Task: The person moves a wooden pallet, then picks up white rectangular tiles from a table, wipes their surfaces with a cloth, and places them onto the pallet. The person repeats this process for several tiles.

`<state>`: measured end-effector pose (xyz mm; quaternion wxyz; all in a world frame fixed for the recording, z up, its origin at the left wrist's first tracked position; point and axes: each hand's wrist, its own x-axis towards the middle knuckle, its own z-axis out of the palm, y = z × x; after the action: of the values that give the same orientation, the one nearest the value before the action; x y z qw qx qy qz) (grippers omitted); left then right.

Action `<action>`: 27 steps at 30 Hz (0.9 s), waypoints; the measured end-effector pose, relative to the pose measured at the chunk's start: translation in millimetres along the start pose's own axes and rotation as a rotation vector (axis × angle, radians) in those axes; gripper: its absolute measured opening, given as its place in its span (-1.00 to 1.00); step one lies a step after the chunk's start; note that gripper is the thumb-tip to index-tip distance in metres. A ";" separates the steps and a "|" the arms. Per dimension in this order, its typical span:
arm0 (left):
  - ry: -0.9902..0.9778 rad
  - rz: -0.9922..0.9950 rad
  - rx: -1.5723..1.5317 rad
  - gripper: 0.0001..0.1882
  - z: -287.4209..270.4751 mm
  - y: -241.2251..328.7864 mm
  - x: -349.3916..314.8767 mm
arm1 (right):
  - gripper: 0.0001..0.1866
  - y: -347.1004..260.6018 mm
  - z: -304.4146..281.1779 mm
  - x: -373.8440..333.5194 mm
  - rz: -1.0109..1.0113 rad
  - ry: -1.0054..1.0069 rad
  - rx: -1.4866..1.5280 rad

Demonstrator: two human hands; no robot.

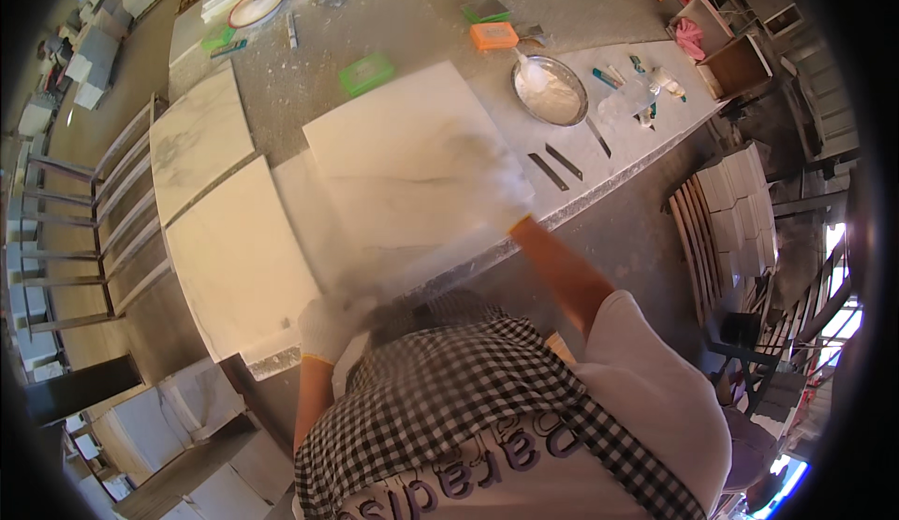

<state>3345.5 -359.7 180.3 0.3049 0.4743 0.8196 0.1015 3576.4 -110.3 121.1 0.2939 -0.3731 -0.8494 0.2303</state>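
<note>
A white marble slab (412, 146) with grey veining lies at an angle on the work table in front of me, its near edge smeared by motion. My right hand (506, 190), in a white glove with a yellow cuff, is at the slab's near right corner; blur hides its fingers. Close to the near left corner is my left hand (328, 328), gloved too. Its fingers are smeared, so its grip on the slab is unclear. Left of this slab lie a long pale slab (239, 253) and a shorter veined slab (201, 127).
Right of the slab stand a metal bowl (573, 116) of white material and several dark flat strips (565, 161). Beyond are an orange box (493, 36), a green box (367, 73) and a round dish (257, 7). A metal rack (98, 230) stands left of the table.
</note>
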 end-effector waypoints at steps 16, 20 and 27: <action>-0.269 -0.007 -0.059 -0.53 8.6 2.5 -10.9 | -0.60 -111.3 23.5 -64.5 -0.493 -0.291 0.075; -0.191 -0.018 -0.116 -0.53 17.8 -1.3 -8.0 | -0.56 -60.1 -21.9 -71.5 -0.329 -0.175 -0.230; -0.004 -0.103 -0.359 -0.64 34.8 -0.4 2.1 | -0.71 39.8 -68.6 -58.2 -0.114 -0.039 -0.475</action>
<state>3365.2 -362.4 151.7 0.3911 0.3697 0.8110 0.2294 3674.3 -118.9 127.3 0.1938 -0.3789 -0.9048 0.0142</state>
